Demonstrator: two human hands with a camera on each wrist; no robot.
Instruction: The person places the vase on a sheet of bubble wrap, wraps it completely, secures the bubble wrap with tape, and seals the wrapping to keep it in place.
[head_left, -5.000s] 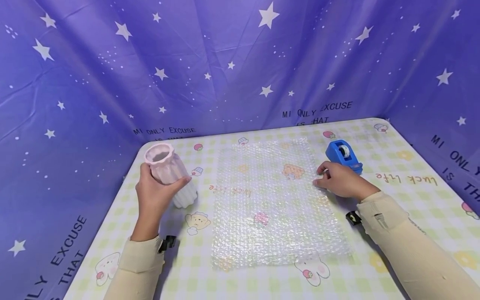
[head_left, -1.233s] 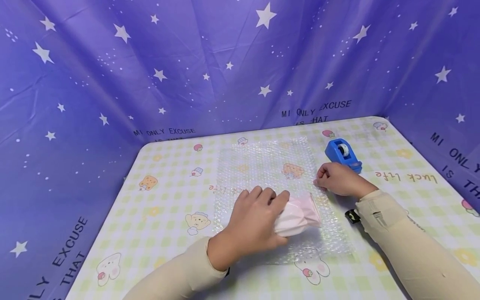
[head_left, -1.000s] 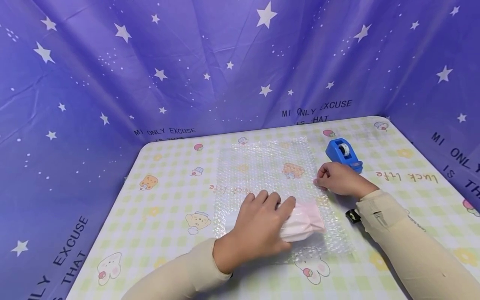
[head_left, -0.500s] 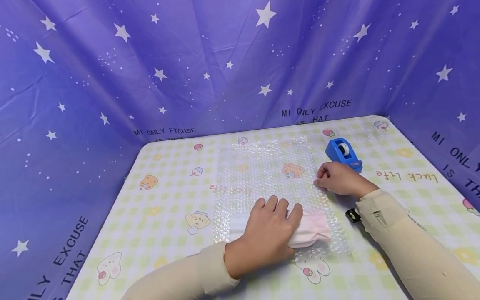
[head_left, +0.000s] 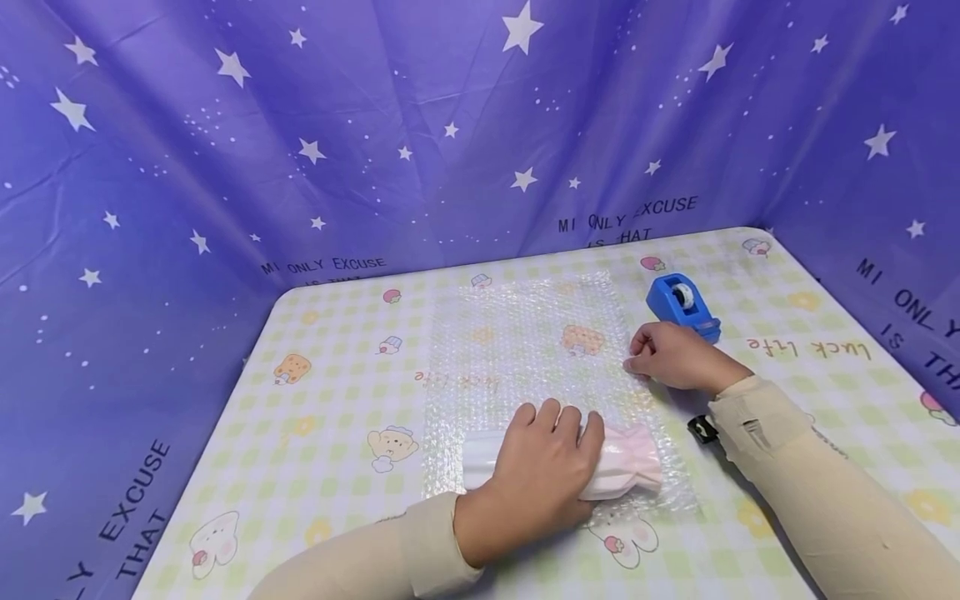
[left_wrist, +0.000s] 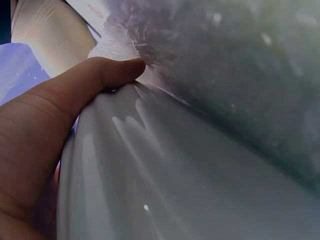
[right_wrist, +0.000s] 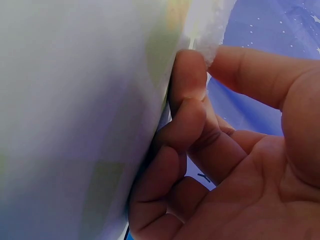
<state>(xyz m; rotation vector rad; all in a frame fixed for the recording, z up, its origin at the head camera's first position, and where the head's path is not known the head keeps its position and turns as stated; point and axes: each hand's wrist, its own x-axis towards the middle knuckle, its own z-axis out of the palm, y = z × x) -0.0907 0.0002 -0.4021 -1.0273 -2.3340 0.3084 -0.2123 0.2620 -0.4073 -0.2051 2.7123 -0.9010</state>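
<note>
While your left hand [head_left: 536, 471] grips a glossy, fluted vase [head_left: 626, 462] in white and pale pink, that vase lies on its side beneath your palm, on a clear, rectangular sheet of plastic bubble wrap [head_left: 517, 325]. Its flared pink end juts out past your index finger and thumb; its white end shows beyond your little finger. Your right hand [head_left: 678, 357] pinches the sheet's side edge between thumb and forefinger, the remaining fingers bent. Just past its knuckles stands a blue plastic tape dispenser [head_left: 663, 298]; whether they touch is unclear.

If your left fingers ease off, the rounded vase could roll on the slick film, and a hard knock might chip its rim. Should your right pinch be too light, the thin sheet could slip or pucker under the vase. A careless sweep of your right wrist could bump the dispenser.

You have one vase, one bubble sheet, one dispenser carrying one white roll of tape [head_left: 683, 296], and two hands, both occupied.
</note>
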